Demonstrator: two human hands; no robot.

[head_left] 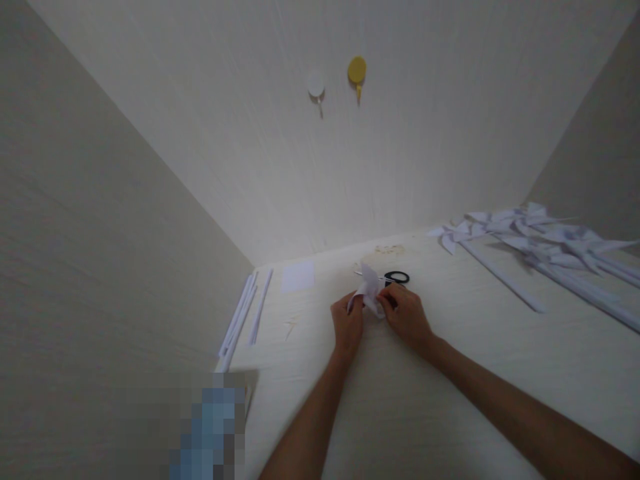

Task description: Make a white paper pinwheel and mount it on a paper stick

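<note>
A small white folded paper piece (369,288) is held between both my hands, low over the pale table (450,373). My left hand (347,321) pinches its left flap with closed fingers. My right hand (406,313) grips its right side, fingers curled. Black-handled scissors (397,277) lie on the table just behind my right hand.
Several white paper sticks (243,313) lie along the table's left edge by the wall, with a white paper square (298,276) near them. Finished white paper pinwheels on sticks (540,247) are piled at the right. Two round hooks, white (316,85) and yellow (357,71), hang on the wall.
</note>
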